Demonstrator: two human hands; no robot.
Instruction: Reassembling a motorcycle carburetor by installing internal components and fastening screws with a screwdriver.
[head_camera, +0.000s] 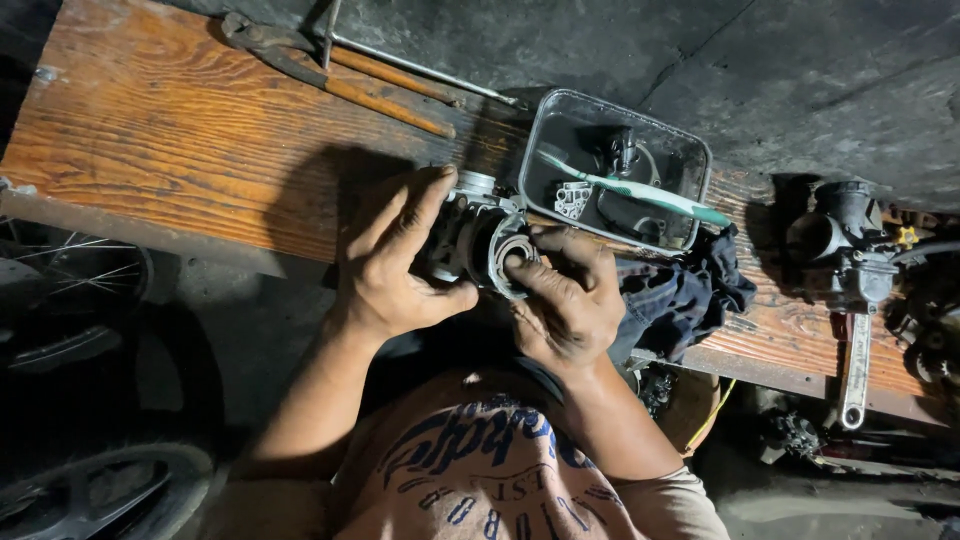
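My left hand wraps around a grey metal carburetor body, fingers over its top and thumb underneath. My right hand grips the same part from the right, with a fingertip pressed at its round opening. The carburetor is held just above the near edge of a wooden bench.
A clear plastic tray on the bench holds dark liquid, small metal parts and a green-and-white toothbrush. A dark rag lies beside it. A second carburetor and a wrench sit at right. Pliers and rods lie at the back.
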